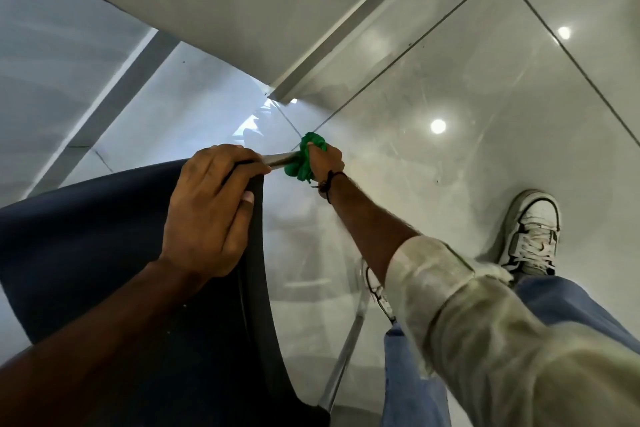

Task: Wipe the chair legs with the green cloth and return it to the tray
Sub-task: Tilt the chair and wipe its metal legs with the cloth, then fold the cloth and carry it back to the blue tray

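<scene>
- The small, crumpled green cloth point(305, 159) is being clenched in the right hand point(327, 159), with the fingers closed round both the cloth and the slim, shiny metal chair leg point(281, 159) it is wrapped about.
- The cloth is being held bunched against the leg, just beyond the corner of the seat; folds are bulging out above and below the fist.
- The dark navy upholstered chair seat point(86, 236) is being gripped at its corner by the left hand point(211, 208), the fingers curled over the edge and the thumb pressed on the front face, so that the chair is being steadied, apparently tipped.
- The cloth is being judged soft, light and limp: it is best taken as a wad in the whole palm, so that loose ends are not being dragged.
- The leg is being judged stiff, smooth and probably slippery; a full encircling grasp is being favoured for sliding along it.
- A second metal leg point(346, 354) is being shown lower down, beside the blue-trousered knee.
- A glossy pale tiled floor point(450, 97) and a white sneaker point(531, 229) are being shown beyond.
- No tray is being shown.
</scene>
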Tool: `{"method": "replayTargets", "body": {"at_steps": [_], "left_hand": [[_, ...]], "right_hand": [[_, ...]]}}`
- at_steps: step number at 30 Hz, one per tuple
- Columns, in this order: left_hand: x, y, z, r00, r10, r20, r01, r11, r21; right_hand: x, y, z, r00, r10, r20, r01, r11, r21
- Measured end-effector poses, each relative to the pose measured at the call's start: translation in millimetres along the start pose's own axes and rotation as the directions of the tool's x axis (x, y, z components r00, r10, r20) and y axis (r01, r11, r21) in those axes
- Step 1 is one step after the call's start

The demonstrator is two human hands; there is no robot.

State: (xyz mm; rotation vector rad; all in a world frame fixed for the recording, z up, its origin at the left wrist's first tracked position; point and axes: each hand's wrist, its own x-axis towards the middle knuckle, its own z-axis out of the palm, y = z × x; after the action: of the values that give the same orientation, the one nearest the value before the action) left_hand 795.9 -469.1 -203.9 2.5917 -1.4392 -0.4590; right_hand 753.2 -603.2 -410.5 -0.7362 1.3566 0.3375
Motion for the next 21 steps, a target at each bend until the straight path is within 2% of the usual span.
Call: {"method": "replayTargets", "body": {"at_steps": [7,9,11,13,15,17,18,19,21], "left_hand": [[2.4,2.9,-2.5,0.999,0.006,0.043,-0.006,1.0,0.013],[2.3,6.1,-5.9,0.998,-0.02,0.064,0.018,0.999,0.029],[2.7,12.5,-11.2,0.997,-0.047,0.066,0.042,0.997,0.069],[6.5,24.2,-12.8,0.994,-0.08,0.069,0.071,0.99,0.124],[12.1,46.8,-15.7,0.974,-0.197,0.114,0.18,0.973,0.144],[19.7,76.3,-15.0,0.923,-0.348,0.167,0.347,0.937,0.034],[23.4,93.1,-17.1,0.883,-0.436,0.176,0.456,0.885,-0.095],[27.6,109.5,-21.1,0.831,-0.527,0.179,0.557,0.783,-0.278],[35.1,143.7,-31.4,0.713,-0.674,0.192,0.632,0.499,-0.593]], "right_hand": [[-60.9,-18.8,-2.8,0.99,-0.105,0.096,0.117,0.985,-0.125],[-86.4,-25.7,-15.0,0.979,-0.075,0.187,0.082,0.996,-0.03],[-114.7,-33.8,-36.6,0.955,-0.024,0.295,-0.011,0.993,0.116],[-140.2,-37.4,-60.2,0.936,0.018,0.353,-0.086,0.98,0.178],[-165.7,-43.0,-80.7,0.919,0.048,0.392,-0.125,0.977,0.173],[-187.9,-51.1,-99.4,0.911,0.072,0.407,-0.137,0.982,0.133],[-198.5,-57.3,-108.7,0.908,0.079,0.412,-0.127,0.988,0.09],[-210.0,-65.4,-117.4,0.905,0.079,0.417,-0.108,0.993,0.046],[-236.3,-85.4,-137.0,0.902,0.072,0.425,-0.059,0.997,-0.044]]}}
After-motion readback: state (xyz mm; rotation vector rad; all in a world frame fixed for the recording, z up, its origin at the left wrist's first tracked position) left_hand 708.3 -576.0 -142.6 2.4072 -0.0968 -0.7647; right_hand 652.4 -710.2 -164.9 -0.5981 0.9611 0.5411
